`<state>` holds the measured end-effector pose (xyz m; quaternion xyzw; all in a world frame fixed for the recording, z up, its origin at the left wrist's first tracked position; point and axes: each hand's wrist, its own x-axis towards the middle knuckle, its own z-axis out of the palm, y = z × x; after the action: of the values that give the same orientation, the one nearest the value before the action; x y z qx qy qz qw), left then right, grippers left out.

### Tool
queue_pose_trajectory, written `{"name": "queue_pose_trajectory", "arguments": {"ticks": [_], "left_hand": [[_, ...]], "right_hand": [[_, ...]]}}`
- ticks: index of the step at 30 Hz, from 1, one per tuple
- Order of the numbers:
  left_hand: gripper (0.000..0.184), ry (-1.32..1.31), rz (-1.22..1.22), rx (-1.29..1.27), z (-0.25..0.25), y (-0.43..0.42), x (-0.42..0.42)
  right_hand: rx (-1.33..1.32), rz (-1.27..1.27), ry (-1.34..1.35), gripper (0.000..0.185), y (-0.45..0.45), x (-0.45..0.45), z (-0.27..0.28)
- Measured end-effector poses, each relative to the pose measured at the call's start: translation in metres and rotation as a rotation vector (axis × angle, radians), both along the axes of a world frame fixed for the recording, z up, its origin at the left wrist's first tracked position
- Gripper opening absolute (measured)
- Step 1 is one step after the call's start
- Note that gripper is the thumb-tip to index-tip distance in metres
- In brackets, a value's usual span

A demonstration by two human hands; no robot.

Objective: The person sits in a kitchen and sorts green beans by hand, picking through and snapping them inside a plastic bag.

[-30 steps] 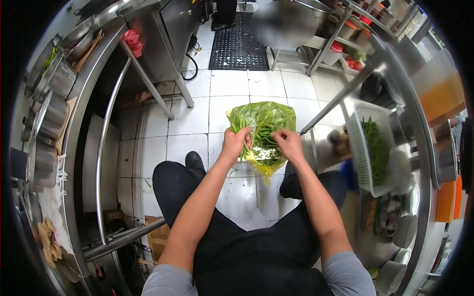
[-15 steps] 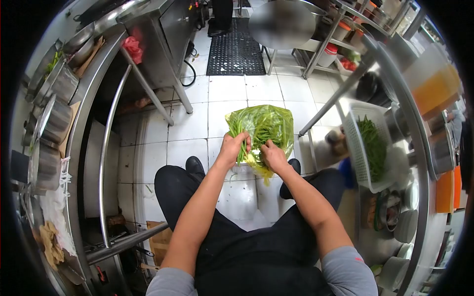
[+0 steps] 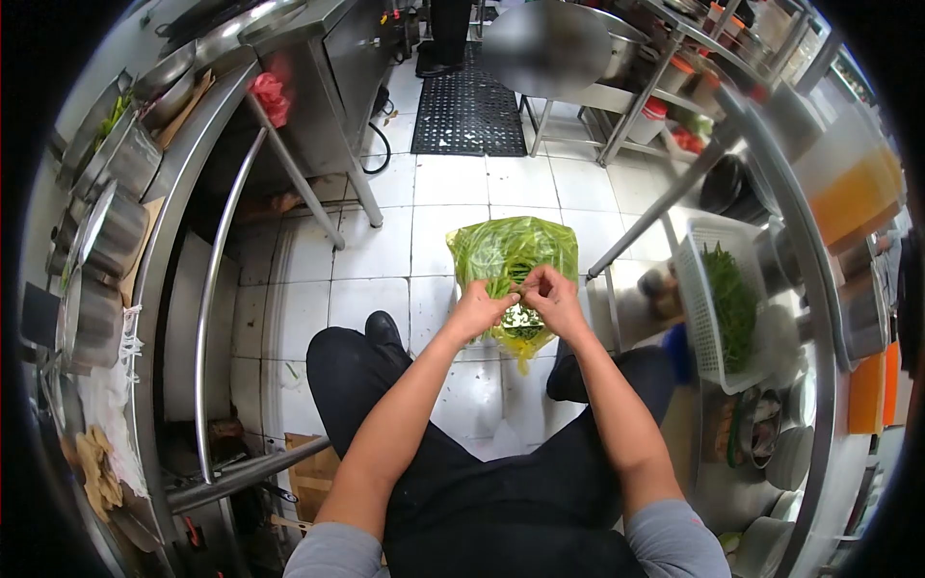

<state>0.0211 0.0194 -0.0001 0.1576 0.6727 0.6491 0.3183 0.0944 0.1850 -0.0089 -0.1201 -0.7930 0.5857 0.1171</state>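
A yellow-green plastic bag (image 3: 549, 241) lies open in front of me, between my knees, with long green stems (image 3: 523, 262) inside. My left hand (image 3: 478, 310) is closed around a bunch of green stems at the bag's left side. Close beside it, my right hand (image 3: 553, 297) pinches at the stems, fingertips nearly touching those of my left hand; what lies between its fingers is too small to make out. White and green cut pieces (image 3: 520, 320) show below the hands, at the bag's mouth.
A white basket of green stems (image 3: 727, 318) stands on the right rack. Steel pots (image 3: 111, 231) line the left counter (image 3: 178, 217). Ahead are a black floor mat (image 3: 469, 111), a person's dark shoe (image 3: 438, 69) and a round-topped stool or table (image 3: 546, 48), its top blurred.
My left hand has moved right and lower with its stems. My right hand reached down into the bag's mouth, then came up and now meets my left hand.
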Motion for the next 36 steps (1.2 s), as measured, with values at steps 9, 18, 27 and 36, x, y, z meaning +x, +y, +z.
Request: {"name": "queue_pose_trajectory", "arguments": {"ticks": [9,18,27,36], "left_hand": [[0.023,0.282,-0.177,-0.253,-0.007,-0.009,-0.007],[0.018,0.125,-0.179,-0.251,0.007,-0.009,-0.008],[0.027,-0.185,0.11,0.107,0.005,-0.018,-0.021],[0.025,-0.1,0.083,0.083,0.007,-0.013,-0.012]], "right_hand": [[0.371,0.214,-0.024,0.011,0.001,0.008,0.031],[0.237,-0.105,-0.014,0.017,0.006,0.0,0.005],[-0.158,0.235,-0.219,0.019,-0.009,0.002,-0.008],[-0.064,0.026,-0.11,0.02,-0.023,0.0,-0.038]]}}
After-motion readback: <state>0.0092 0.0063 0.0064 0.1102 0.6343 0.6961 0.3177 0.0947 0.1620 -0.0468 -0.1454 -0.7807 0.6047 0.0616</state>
